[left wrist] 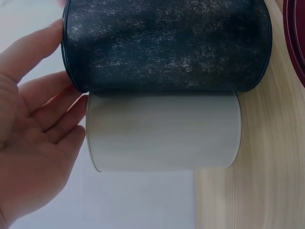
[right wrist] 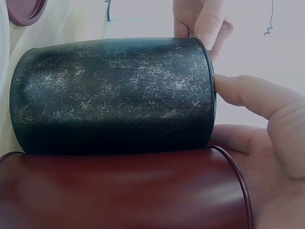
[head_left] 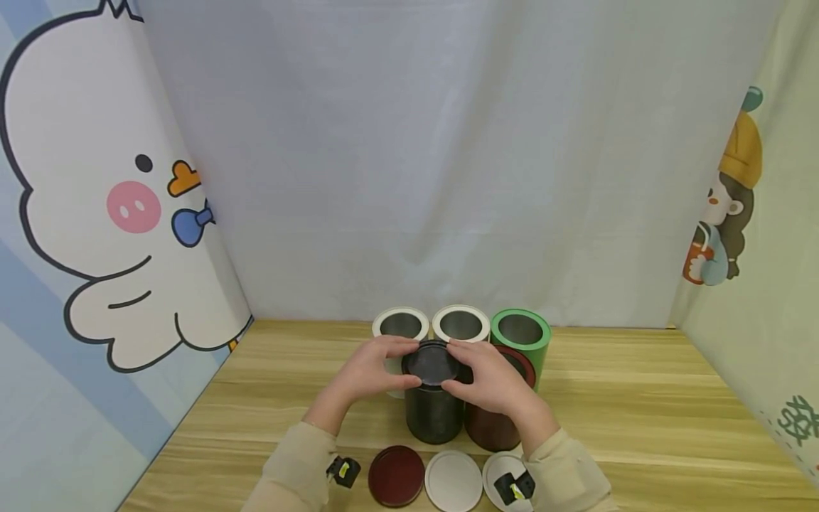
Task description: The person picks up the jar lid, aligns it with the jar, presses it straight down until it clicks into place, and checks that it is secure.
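Observation:
A black can (head_left: 435, 419) with a mottled surface stands upright at the front of a group of cans. On its top sits a round black lid (head_left: 433, 365). My left hand (head_left: 377, 364) holds the lid's rim from the left, thumb at the near edge and fingers at the far edge. From the right, my right hand (head_left: 489, 373) grips the same rim in a matching way. The right wrist view shows the right thumb against the rim of the black can (right wrist: 114, 95). Beside it is a dark red can (right wrist: 124, 191), partly covered by my right hand in the head view.
Behind stand two open white cans, one left (head_left: 400, 311) and one in the middle (head_left: 461, 310), plus an open green can (head_left: 540, 352). In front lie a dark red lid (head_left: 397, 476) and two white lids, one central (head_left: 453, 481) and one (head_left: 495, 473) partly under my right wrist camera.

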`<state>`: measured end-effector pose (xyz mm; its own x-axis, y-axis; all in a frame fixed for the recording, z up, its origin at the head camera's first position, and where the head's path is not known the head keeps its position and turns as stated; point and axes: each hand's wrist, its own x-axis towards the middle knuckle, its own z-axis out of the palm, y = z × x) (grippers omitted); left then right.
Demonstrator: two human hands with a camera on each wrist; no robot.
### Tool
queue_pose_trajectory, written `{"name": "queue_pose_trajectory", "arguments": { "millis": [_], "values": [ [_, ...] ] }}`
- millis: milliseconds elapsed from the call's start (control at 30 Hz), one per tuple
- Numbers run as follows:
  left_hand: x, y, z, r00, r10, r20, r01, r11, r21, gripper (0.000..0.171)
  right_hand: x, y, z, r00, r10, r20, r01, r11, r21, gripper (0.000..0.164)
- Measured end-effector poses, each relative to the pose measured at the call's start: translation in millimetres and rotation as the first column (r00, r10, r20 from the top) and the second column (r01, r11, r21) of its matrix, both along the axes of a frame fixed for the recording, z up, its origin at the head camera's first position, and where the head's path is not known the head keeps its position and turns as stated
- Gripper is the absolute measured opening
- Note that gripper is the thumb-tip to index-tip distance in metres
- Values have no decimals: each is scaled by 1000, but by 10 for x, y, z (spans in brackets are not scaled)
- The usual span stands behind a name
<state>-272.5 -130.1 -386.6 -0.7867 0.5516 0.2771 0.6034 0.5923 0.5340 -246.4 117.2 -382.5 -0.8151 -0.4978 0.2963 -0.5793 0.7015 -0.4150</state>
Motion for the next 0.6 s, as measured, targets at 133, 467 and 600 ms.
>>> {"name": "queue_pose_trajectory", "arguments": {
  "millis": [133, 467, 600],
  "values": [
    [-4, 7, 5, 1000, -1, 8, 1, 1000, -9, 58, 4, -4, 2, 1000, -3, -2, 3, 1000, 6, 54],
    [-3, 8, 8, 1000, -10, 18, 11, 1000, -1, 58, 8, -11, -2, 1000, -5, -10, 5, 1000, 7, 52],
    [0, 5, 5, 1000, -9, 15, 9, 1000, 5, 58, 1, -8, -11, 1000, 4, -23, -4, 1000, 0, 52]
  ]
}}
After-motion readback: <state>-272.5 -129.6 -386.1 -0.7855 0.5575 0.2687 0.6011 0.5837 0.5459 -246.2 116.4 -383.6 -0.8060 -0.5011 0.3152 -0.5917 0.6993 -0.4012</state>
